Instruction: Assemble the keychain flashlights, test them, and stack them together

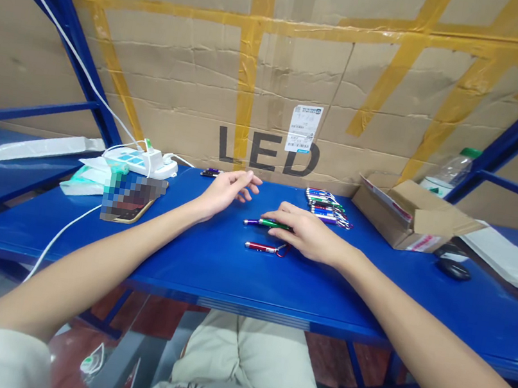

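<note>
My right hand (304,232) is closed around a green keychain flashlight (270,223) low over the blue table. A purple-blue keychain flashlight (251,222) lies at its left end; I cannot tell whether the two touch. Nearer to me rests a red keychain flashlight (261,247) with a red clip. My left hand (229,195) is held palm inward with its fingers loosely apart and nothing visible in them. Behind it, partly covered, are a few dark pen-shaped pieces (211,172). Beyond my right hand, several coloured keychain flashlights (325,209) lie in a row, clips to the right.
An open cardboard box (407,210) stands at the right, beside a black mouse (453,269) and a plastic bottle (452,171). Leftward are a phone (134,201), a white power strip (147,161) with cables, and a plastic packet (89,176). A large carton (188,80) walls the back.
</note>
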The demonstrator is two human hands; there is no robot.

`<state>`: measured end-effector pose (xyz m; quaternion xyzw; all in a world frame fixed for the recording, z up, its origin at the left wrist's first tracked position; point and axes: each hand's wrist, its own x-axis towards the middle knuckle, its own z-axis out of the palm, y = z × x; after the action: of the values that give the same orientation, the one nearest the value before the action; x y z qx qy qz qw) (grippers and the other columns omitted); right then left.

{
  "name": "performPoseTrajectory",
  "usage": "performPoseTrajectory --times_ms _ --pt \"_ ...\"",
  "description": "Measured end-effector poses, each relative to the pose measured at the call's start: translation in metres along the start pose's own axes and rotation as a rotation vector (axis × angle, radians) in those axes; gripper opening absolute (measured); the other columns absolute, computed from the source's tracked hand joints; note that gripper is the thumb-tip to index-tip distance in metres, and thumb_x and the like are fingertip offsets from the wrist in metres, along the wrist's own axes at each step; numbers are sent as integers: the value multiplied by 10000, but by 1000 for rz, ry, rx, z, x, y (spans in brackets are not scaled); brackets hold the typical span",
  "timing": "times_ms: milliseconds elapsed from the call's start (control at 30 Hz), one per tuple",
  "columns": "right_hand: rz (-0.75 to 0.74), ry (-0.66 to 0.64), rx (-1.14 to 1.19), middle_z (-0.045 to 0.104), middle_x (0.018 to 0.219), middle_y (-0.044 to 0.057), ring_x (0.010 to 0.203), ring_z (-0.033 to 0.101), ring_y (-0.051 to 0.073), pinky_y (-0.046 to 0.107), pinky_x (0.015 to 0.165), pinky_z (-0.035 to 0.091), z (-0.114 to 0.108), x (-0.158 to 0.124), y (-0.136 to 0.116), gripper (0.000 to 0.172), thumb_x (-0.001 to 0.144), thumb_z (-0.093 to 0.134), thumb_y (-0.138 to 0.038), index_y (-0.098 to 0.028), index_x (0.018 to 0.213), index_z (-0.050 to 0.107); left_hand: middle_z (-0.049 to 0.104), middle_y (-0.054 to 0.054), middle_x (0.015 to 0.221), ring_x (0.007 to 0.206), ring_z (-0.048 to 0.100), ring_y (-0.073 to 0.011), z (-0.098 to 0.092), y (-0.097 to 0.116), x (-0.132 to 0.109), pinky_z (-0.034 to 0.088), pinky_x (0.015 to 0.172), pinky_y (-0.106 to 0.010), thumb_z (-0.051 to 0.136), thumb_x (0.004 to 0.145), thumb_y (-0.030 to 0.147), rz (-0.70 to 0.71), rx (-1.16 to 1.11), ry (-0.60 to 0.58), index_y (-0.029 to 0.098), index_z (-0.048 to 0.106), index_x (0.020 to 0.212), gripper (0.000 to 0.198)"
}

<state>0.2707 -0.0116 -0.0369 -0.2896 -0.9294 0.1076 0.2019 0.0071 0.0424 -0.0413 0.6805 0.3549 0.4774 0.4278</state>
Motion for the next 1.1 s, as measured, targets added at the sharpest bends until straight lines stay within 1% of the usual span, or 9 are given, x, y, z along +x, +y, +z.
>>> performPoseTrajectory --times_ms 100,200,333,467,600,767,933,1033,1100 --pt "28 12 42 722 1100 89 980 680 256 379 880 526 0 1 -1 197 1079 638 -358 -211 1193 704 785 -120 1047 804 691 -163 0 -2 -1 562 736 -288 641 991 719 2 66 -37 154 803 1135 605" --pt "48 -6 63 738 1028 63 919 677 242 358 833 508 0 1 -2 154 1067 664 -362 -221 1125 679 797 -122 1050 805 697 -182 1 -5 -2 559 745 -314 623 998 704 16 199 -89 155 801 1142 596" --pt "28 -27 66 745 1036 70 945 684 247 352 837 496 2 1 -1 147 1064 674 -359 -215 1092 690 821 -95 1071 853 700 -210 1 -8 -4 539 823 -352 658 999 576 86 483 -156 180 817 1078 434" --pt "32 -69 64 741 1050 78 961 684 252 350 831 492 2 1 -2 170 1064 677 -378 -213 1066 714 817 -70 1032 877 698 -222 0 -6 -7 505 803 -342 690 976 472 122 667 -240 200 827 1013 307" --pt "45 -91 70 738 1048 79 955 687 249 351 834 496 0 1 -3 167 1057 683 -370 -209 1066 727 799 -67 977 862 704 -220 -1 -1 -10 501 771 -323 739 947 513 114 691 -348 201 832 1002 331" --pt "30 -93 49 729 1026 77 904 678 235 344 811 488 0 1 -5 181 1069 661 -369 -207 1041 737 768 -62 984 871 702 -209 -2 1 -12 502 777 -311 794 920 528 114 695 -398 201 832 997 339" --pt "22 5 28 730 1018 81 941 679 245 358 845 489 0 2 -6 262 1119 567 -393 -210 1043 739 743 -56 996 865 690 -193 -1 4 -13 493 781 -302 779 951 440 176 722 -451 204 828 1014 249" --pt "34 66 1 719 1033 89 960 671 252 370 863 495 1 2 -3 265 1125 541 -389 -208 1056 723 739 -57 1024 879 684 -194 -1 6 -14 491 795 -306 759 967 411 207 756 -476 201 815 1028 226" --pt "46 69 -18 712 1040 92 970 666 257 380 874 498 1 2 -2 247 1120 545 -374 -205 1057 713 738 -59 1032 889 684 -201 -1 6 -14 492 802 -310 753 968 422 214 760 -487 204 811 1035 235"
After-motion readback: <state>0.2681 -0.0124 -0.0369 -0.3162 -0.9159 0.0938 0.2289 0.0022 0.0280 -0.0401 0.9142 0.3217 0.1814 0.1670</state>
